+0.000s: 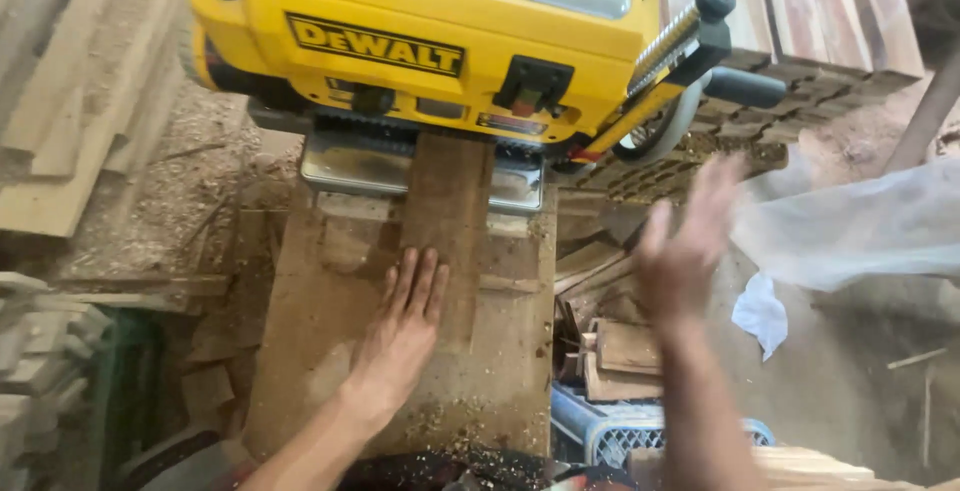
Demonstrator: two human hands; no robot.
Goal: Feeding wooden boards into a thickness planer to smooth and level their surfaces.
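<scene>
Two open hands: left hand [400, 326] flat on one board [446, 221], right hand [683, 251] empty.

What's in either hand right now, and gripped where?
Nothing is gripped. The left hand lies flat, palm down, on the near end of the wooden board entering the yellow planer. The right hand is open, blurred, in the air.

Planer [440, 41] body blocks the far end of bench [330, 351]; board [447, 211] fills the mid slot. Bench open L & R of board. Wood scraps [610, 351] crowd the R side.
</scene>
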